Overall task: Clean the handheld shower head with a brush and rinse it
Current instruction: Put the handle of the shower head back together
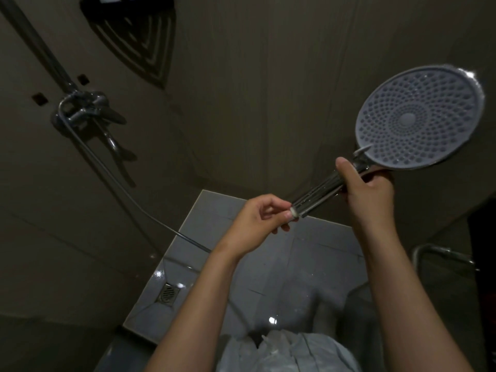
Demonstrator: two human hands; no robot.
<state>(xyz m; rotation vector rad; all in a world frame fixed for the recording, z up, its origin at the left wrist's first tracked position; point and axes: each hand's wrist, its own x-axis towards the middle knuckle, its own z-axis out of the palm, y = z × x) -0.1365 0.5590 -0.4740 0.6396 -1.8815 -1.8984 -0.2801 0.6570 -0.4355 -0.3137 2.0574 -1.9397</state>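
At far left on the dim wall, the mixer tap (86, 110) sits with its lever pointing right, and the hose (128, 200) runs from it down and rightward until it passes behind the left forearm. Below, the floor drain (168, 293) lies in wet, shiny floor tiles (214, 218), so footing looks slippery, and a slip while both arms are raised would likely drag the hose and jerk the fixture. Moving right, the left hand (257, 221) pinches the bottom end of the handle (319, 194) between fingertips, at a pale ring where the hose would join; whether the hose is attached there cannot be told. If that joint is being loosened, water or a small washer could drop toward the drain. Further right, the right hand (367, 189) is wrapped around the upper handle just under the shower head (421, 116), which is held up at right with its nozzle face turned toward the camera. The chrome looks wet, so the grip could slide and the head could fall onto the tiles. No brush is visible, so scrubbing seems not to have begun. At near right a chrome rail (440, 253) juts out, which a swinging elbow could strike.
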